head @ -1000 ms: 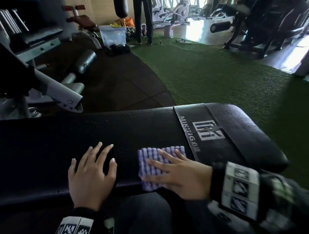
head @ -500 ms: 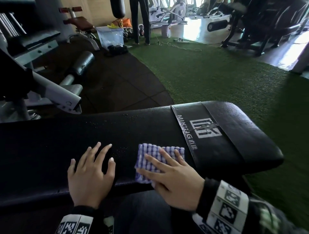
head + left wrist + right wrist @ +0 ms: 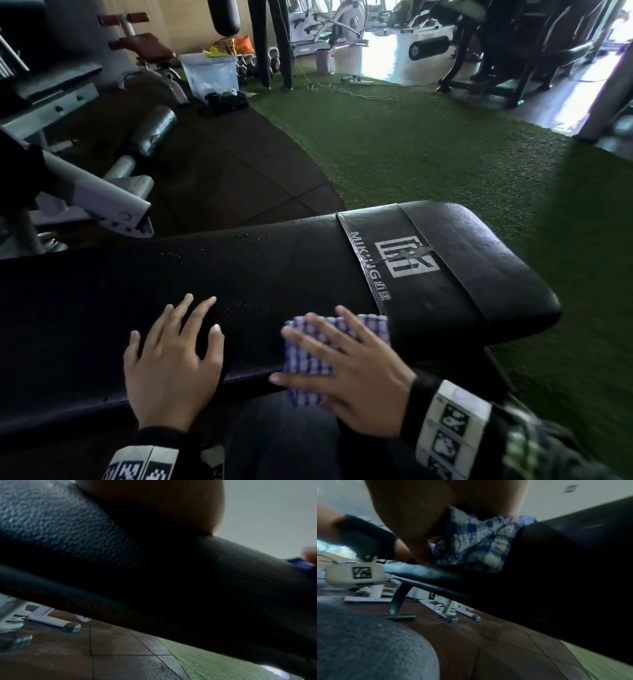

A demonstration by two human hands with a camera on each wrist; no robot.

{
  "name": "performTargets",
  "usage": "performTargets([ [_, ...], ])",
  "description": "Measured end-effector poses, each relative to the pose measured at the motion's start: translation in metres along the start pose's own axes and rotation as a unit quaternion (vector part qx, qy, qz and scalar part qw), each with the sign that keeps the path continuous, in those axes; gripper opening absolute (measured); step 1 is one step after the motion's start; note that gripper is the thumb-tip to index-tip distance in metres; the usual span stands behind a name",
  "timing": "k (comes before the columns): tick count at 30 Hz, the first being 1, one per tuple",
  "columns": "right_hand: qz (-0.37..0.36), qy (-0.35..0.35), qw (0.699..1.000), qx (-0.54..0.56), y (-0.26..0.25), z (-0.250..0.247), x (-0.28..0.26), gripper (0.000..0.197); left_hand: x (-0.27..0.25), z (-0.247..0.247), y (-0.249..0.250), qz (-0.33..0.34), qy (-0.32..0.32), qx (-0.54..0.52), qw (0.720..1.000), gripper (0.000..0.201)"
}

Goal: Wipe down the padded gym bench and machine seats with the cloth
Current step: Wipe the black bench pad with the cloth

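Observation:
A black padded gym bench [image 3: 281,274] runs across the head view, with a white logo band near its right end. Small droplets speckle its top. My right hand [image 3: 346,370] presses flat on a folded blue-and-white checked cloth [image 3: 373,325] at the bench's near edge, fingers spread; the cloth [image 3: 481,545] hangs a little over the edge. My left hand [image 3: 174,353] lies flat on the pad to the left of the cloth, fingers straight, holding nothing. In the left wrist view the bench pad [image 3: 120,561] fills the frame.
A grey machine frame [image 3: 96,198] and roller pads stand at the left on dark rubber tiles. Green turf [image 3: 428,154] spreads beyond the bench. A clear plastic bin [image 3: 212,73], a standing person's legs [image 3: 270,41] and more machines stand at the back. My knee [image 3: 368,649] is below the bench.
My right hand has slid the cloth slightly left and toward the near edge of the bench, so it now hangs over. The left hand has stayed flat in place.

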State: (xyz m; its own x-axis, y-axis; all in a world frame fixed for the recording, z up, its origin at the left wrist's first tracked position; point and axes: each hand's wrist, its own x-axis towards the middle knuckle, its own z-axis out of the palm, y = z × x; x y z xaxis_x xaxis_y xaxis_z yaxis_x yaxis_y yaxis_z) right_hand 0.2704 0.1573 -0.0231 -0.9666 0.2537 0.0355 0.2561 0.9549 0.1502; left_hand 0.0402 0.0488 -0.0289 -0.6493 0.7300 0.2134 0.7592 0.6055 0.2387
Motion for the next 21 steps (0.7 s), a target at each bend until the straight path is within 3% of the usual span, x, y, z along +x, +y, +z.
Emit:
performTargets([
  [5, -0.049, 0.036, 0.997, -0.047, 0.008, 0.01, 0.002, 0.065, -0.001, -0.001, 0.0, 0.004, 0.0, 0.0, 1.0, 0.055],
  [8, -0.034, 0.059, 0.992, -0.106, 0.044, 0.021, -0.042, 0.056, 0.0, 0.0, -0.001, 0.006, -0.001, 0.003, 1.0, 0.055],
  [12, 0.018, 0.056, 0.983, -0.172, 0.079, 0.03, -0.091, 0.068, 0.0, 0.0, 0.0, 0.003, 0.001, 0.003, 1.0, 0.055],
  [21, -0.017, 0.113, 0.985, -0.131, 0.041, 0.03, -0.04, 0.068, -0.001, 0.0, -0.001, 0.002, -0.007, 0.011, 1.0, 0.055],
])
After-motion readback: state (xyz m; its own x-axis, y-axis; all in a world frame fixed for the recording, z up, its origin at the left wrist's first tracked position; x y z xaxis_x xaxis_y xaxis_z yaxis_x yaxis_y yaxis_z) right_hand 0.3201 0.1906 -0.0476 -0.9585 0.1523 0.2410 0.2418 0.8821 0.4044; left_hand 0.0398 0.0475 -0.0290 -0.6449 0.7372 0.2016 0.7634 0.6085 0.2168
